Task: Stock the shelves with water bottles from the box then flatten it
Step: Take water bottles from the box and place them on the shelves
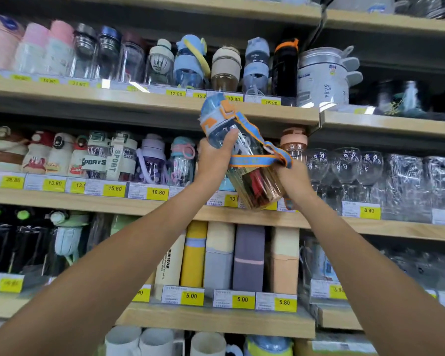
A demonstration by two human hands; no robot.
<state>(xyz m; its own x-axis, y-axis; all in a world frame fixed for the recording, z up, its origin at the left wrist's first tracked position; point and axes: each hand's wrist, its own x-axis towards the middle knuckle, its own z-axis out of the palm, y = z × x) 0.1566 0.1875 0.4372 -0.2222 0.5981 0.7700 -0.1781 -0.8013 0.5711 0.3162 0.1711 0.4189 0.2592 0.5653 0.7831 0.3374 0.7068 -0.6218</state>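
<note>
- You are gripping the water bottle (252,152), left hand (213,160) near the lid, right hand (293,181) at the base.
- It is tilting toward 11 o'clock before the middle shelf (165,209).
- Stocking is proceeding; the next move likely calls for uprighting it.

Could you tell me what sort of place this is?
Probably a shop's housewares aisle: wooden shelves edged with yellow price tags, stocked with drink bottles and wine glasses. The left hand and right hand hold a blue bottle.

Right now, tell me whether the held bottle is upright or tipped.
Tipped: the bottle leans, top toward upper left, gripped by left hand and right hand.
</note>
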